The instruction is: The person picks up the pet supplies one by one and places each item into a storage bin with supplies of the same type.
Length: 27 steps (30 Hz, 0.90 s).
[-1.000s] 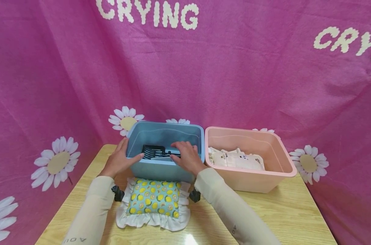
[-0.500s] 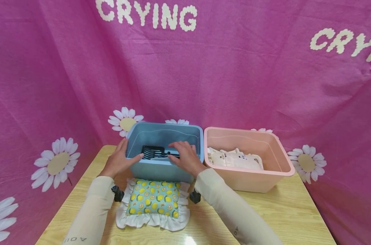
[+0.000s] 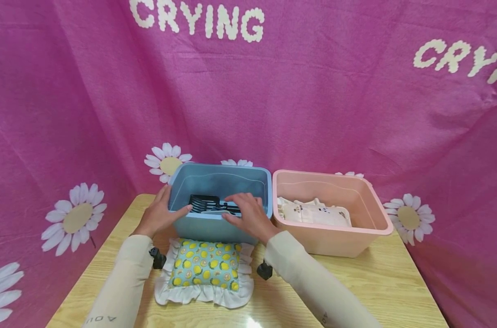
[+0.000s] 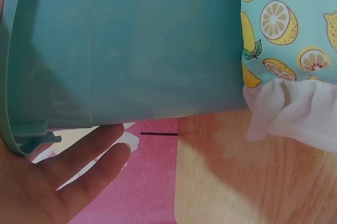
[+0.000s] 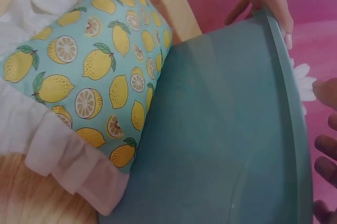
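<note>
My left hand [image 3: 157, 216] grips the front left corner of a blue plastic bin [image 3: 215, 230]. Its thumb lies over the front rim and the fingers [image 4: 97, 155] run along the outer side. Over the bin's right part hovers my right hand [image 3: 250, 215], fingers spread and apart, holding nothing that I can see. Inside the bin lies a black slotted turner [image 3: 204, 203], with other black handles beside it and a pale piece near the front wall. In the right wrist view, the right hand's fingers [image 5: 325, 145] show at the edge, beyond the rim.
A lemon-print cushion [image 3: 207, 265] with a white ruffle lies on the wooden table [image 3: 355, 291] in front of the blue bin. Close on the right stands a pink bin [image 3: 326, 239] with a cream ruffled cushion [image 3: 314, 214] in it. A magenta cloth [image 3: 314, 100] hangs behind.
My right hand has lifted slightly and drawn a little to the right, showing more of the black handles. The left hand keeps its hold on the bin corner.
</note>
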Tool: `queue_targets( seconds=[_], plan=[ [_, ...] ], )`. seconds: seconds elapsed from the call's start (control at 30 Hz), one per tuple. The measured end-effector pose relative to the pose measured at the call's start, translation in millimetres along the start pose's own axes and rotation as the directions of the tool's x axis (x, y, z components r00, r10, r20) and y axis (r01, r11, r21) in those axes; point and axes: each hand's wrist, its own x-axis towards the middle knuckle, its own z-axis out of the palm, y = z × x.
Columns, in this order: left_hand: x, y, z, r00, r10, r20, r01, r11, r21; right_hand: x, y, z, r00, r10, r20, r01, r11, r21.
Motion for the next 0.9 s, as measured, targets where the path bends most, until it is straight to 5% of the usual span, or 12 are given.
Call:
queue_targets(
  seconds=[0.9],
  plan=[
    [-1.1, 0.4, -0.2, 1.0, -0.004, 0.014, 0.004, 1.0, -0.024, -34, -28, -3, 0.987, -0.14, 0.083, 0.137, 0.989, 0.046]
  ],
)
